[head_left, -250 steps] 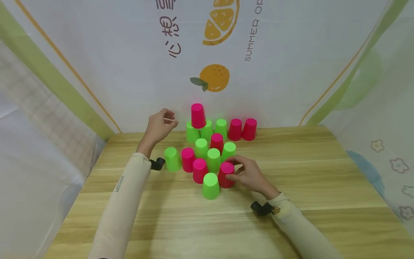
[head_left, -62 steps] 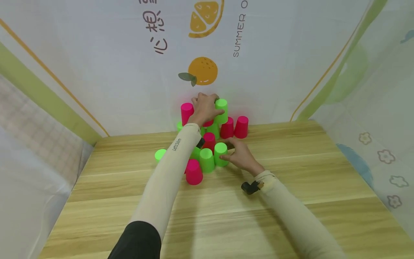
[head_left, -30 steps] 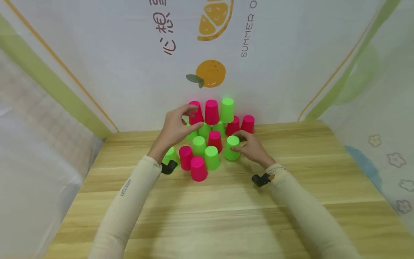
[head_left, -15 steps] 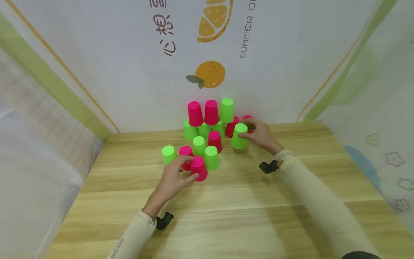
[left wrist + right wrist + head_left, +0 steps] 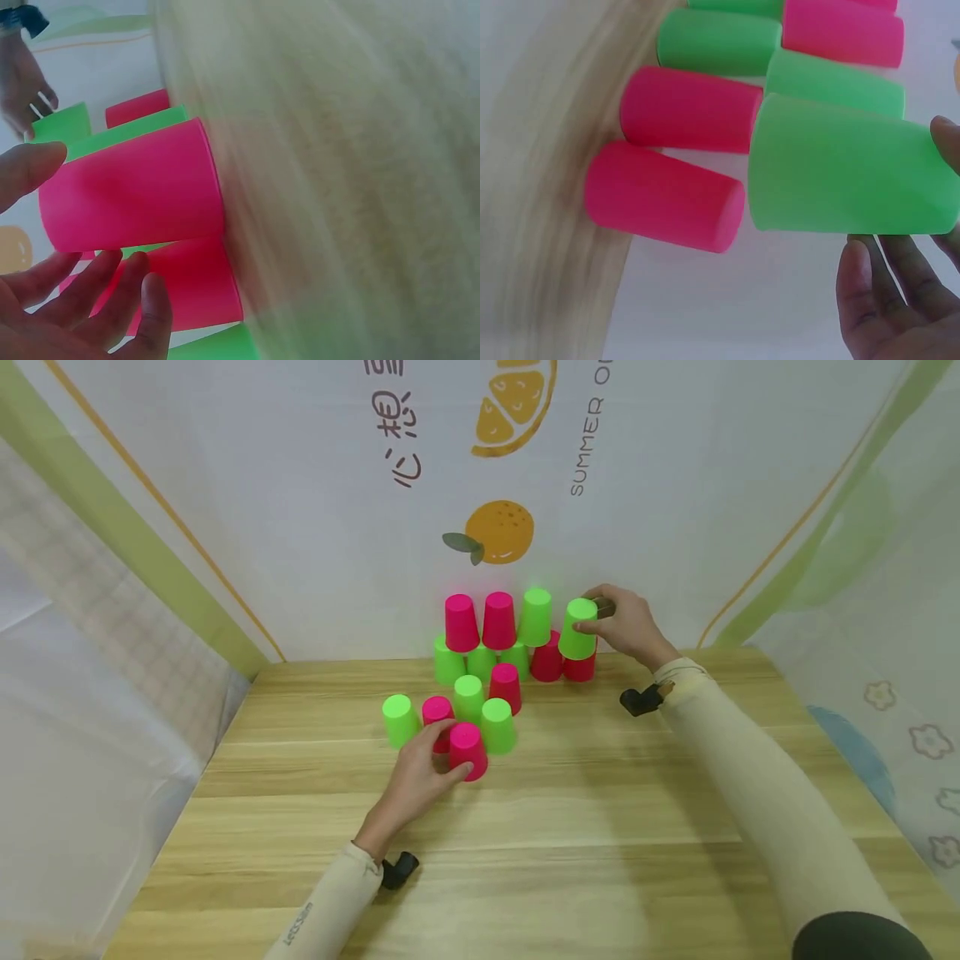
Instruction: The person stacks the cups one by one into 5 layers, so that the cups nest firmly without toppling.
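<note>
My right hand [image 5: 626,622] holds an upside-down green cup [image 5: 577,631] between thumb and fingers at the right end of the back stack. In the right wrist view that green cup [image 5: 855,169] is beside another green cup [image 5: 836,82], its rim near the bases of two pink cups [image 5: 667,196]. Among the front cups, my left hand [image 5: 416,777] has thumb and fingers around a pink cup [image 5: 468,753] standing on the table. The left wrist view shows this pink cup [image 5: 135,187] between thumb and fingertips.
The back row has green cups [image 5: 448,662] and pink cups [image 5: 547,658] below, with two pink [image 5: 461,623] and one green cup [image 5: 536,618] on top. Several cups, including a green one [image 5: 401,722], stand in front on the wooden table [image 5: 525,877]. A printed cloth [image 5: 637,527] hangs behind.
Over the last second my right hand has lifted the green cup from the front group up to the back stack. My left hand has come down from the stack to the front pink cup.
</note>
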`<state>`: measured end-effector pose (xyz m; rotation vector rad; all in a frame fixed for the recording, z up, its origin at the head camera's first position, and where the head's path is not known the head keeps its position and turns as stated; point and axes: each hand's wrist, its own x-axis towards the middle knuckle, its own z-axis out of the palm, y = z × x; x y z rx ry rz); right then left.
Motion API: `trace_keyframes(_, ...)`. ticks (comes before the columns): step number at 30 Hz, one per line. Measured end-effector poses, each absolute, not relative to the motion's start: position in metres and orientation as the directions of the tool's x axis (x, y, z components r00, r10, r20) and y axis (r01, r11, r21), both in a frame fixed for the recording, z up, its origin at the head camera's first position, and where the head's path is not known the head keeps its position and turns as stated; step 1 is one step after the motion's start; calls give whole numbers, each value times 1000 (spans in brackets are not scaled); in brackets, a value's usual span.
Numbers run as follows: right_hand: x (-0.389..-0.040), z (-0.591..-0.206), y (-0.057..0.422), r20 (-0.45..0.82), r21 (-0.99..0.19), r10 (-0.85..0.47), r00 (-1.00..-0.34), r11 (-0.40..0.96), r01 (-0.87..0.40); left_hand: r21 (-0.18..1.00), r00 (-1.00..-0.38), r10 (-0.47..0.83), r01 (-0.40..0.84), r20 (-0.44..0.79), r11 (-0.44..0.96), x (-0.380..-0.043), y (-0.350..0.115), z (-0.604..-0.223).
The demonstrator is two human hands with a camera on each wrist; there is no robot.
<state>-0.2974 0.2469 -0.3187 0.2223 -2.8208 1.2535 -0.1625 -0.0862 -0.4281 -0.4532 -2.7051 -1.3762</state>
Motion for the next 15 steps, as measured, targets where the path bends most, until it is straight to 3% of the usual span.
trace_keyframes(15, -327, -322, 240, 10, -787, -4, -1000, 617, -11, 804, -961, 242, 248, 134, 540, -166, -82, -438)
